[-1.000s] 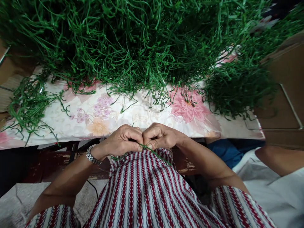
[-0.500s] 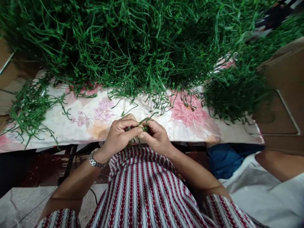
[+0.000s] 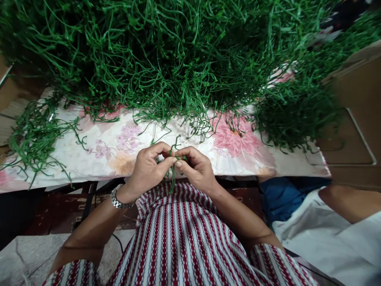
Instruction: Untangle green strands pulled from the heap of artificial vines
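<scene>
Between my fingertips, just above the table's front edge, is a thin green plastic-looking stem (image 3: 173, 179) with small branches. Its one end sticks up beyond my fingers and the other hangs down toward my lap. My left hand (image 3: 152, 165), with a watch on its wrist, pinches the stem between thumb and forefinger. From the other side my right hand (image 3: 196, 167) pinches it too, thumb tip close to the left thumb. The exact spot of the grip is partly hidden by the fingers. A large heap of similar green stems (image 3: 166, 59) lies beyond my hands.
A flowered cloth (image 3: 190, 169) covers the table. Smaller clumps of stems lie at the left (image 3: 37, 137) and at the right (image 3: 294, 119). A cardboard box (image 3: 357, 127) stands at the right edge. Beside me on the right is a person in white clothing (image 3: 333, 238).
The stem has turned: its free end now points more upright, and a longer part hangs below my fingers. Both hands stay close together in nearly the same place.
</scene>
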A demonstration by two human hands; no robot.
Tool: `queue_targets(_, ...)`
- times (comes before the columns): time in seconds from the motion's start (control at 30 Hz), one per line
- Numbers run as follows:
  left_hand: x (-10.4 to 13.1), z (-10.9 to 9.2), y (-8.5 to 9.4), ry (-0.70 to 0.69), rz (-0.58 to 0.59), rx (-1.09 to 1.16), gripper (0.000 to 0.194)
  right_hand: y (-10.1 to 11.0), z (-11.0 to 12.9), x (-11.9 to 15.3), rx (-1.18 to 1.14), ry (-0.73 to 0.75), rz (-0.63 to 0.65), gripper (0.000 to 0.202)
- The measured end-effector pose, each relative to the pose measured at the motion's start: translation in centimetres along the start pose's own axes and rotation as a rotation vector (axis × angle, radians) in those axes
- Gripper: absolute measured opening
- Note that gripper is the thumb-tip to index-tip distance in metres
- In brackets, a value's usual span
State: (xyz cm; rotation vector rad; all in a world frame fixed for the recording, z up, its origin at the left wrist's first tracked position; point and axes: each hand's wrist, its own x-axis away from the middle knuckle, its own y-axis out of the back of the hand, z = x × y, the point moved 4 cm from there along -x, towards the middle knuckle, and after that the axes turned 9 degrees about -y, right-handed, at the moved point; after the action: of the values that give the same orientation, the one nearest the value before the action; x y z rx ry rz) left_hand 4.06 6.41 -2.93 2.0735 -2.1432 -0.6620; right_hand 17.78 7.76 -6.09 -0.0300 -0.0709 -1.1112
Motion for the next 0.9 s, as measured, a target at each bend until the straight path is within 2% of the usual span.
queue_targets(0.13,0.0,0.1,-0.2,0.001,0.015,-0.034,0.006,-0.3,-0.4,0.1,-0.115,-0.063,-0.052,0.022)
queue_targets(0.23,-0.2,0.0,-0.2,0.004,0.124,-0.037,0.003,0.0,-0.2,-0.1,-0.094,-0.067,0.023,0.020)
queue_targets(0.33,-0.4,-0.6,0.0,-0.073,0.226,-0.128,0.005,0.7,1.0,-0.3,0.154,0.054,0.093,0.014)
queue_targets(0.43,-0.6,-1.3,0.0,-0.185,0.271,-0.245,0.012,1.2,2.3,-0.4,0.420,0.184,0.104,0.010)
queue_targets(0.57,-0.5,-1.6,-0.2,-0.220,0.321,-0.268,0.015,1.1,2.7,-0.1,0.543,0.200,0.149,0.009)
queue_targets(0.73,-0.4,-1.3,-0.3,-0.194,0.342,-0.186,0.016,0.9,2.6,0.1,0.480,0.226,0.162,0.007)
queue_targets(0.9,-0.2,-1.2,-0.3,-0.207,0.281,-0.245,0.015,1.2,1.9,-0.2,0.317,0.119,0.169,0.008)
